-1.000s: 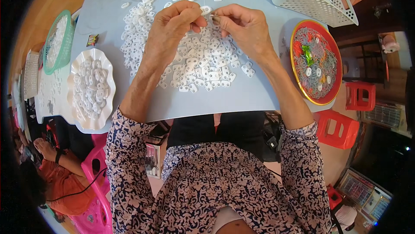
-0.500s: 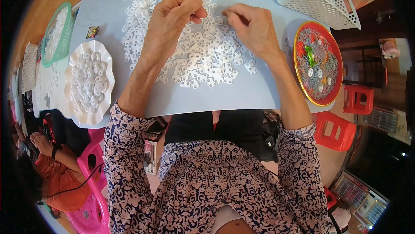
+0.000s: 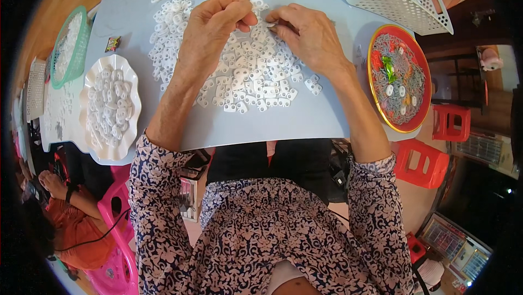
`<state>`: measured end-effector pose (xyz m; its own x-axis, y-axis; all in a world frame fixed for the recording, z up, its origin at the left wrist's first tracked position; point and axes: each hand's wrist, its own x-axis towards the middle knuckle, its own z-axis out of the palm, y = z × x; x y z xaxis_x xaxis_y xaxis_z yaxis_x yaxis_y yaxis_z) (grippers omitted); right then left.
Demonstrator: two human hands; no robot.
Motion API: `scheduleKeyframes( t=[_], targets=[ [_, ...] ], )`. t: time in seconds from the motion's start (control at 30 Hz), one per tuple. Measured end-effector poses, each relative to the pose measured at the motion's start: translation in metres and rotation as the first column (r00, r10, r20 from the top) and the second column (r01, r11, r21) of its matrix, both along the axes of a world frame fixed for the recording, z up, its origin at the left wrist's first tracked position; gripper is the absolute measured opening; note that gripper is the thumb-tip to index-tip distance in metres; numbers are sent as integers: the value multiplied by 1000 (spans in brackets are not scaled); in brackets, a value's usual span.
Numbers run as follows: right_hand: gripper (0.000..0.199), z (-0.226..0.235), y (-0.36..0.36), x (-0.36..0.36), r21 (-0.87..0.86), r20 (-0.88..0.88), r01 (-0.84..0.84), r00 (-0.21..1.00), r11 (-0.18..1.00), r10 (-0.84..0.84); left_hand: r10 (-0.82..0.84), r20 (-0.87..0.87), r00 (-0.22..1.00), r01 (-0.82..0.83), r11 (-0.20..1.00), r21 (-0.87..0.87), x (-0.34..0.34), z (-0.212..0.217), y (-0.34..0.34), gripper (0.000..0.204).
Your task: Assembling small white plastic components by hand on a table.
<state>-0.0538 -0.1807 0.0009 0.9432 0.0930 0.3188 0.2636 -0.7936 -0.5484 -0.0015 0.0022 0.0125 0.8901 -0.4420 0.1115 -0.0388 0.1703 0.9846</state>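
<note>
Many small white plastic pieces with two holes (image 3: 255, 85) lie in a loose spread on the grey-blue table (image 3: 261, 126), heaped thicker at its left side. Over the far part of the spread is my left hand (image 3: 220, 19), its thumb and fingers pinched together; whatever it holds is too small to make out. My right hand (image 3: 310, 33) faces it from the right, fingers also closed in a pinch. A tiny pale bit shows at those fingertips, but I cannot tell what it is. The two pinches are close together, apart from each other.
On the left stand a wavy-rimmed white dish (image 3: 134, 118) of white pieces and a green basket (image 3: 86, 38). To the right are a red round tray (image 3: 424, 68) with small grey parts and a white perforated basket (image 3: 392, 8). A seated person (image 3: 76, 224) is at lower left.
My right hand has moved left, bringing its fingertips nearer to my left hand. My left hand has stayed almost where it was, still pinched.
</note>
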Motion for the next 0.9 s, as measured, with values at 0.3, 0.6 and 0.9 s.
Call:
scheduleKeyframes(
  t=[0.3, 0.6, 0.9],
  targets=[
    [16, -2, -8, 2, 9, 84, -49, 995, 999, 48, -6, -21, 1000, 5, 1000, -18, 4, -4, 2, 18],
    [18, -3, 0, 1, -23, 74, -21, 997, 1000, 23, -20, -19, 1000, 19, 999, -34, 3, -2, 1, 17],
    [23, -7, -1, 5, -78, 124, -50, 990, 996, 60, -27, -8, 1000, 27, 999, -25, 4, -4, 1, 18]
  ],
)
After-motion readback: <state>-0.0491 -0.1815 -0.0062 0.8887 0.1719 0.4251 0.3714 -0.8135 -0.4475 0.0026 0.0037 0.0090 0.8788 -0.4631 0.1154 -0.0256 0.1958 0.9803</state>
